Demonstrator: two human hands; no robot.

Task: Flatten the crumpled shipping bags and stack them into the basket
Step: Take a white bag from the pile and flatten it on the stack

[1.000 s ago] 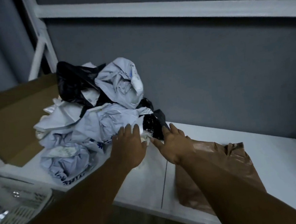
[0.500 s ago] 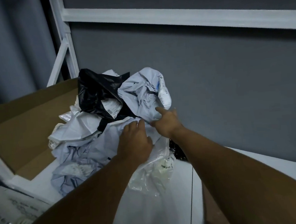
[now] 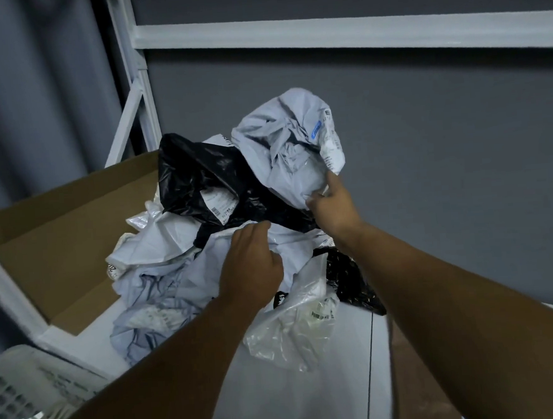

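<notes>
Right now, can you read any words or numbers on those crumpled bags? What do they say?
White label on the grey shipping bag: print too small to read.
Barcode sticker on the black shipping bag: characters blurred.
Barcode strip on the clear bag: blurred.
Nothing can be quoted.

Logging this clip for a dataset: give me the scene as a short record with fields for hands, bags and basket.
right hand: grips top grey bag at its lower edge
left hand: lies on pale bags below; grip unclear
pile: crumpled, includes black bag and clear bag, on white shelf
basket: lower left corner; contents unclear
cardboard box: left of pile
</notes>
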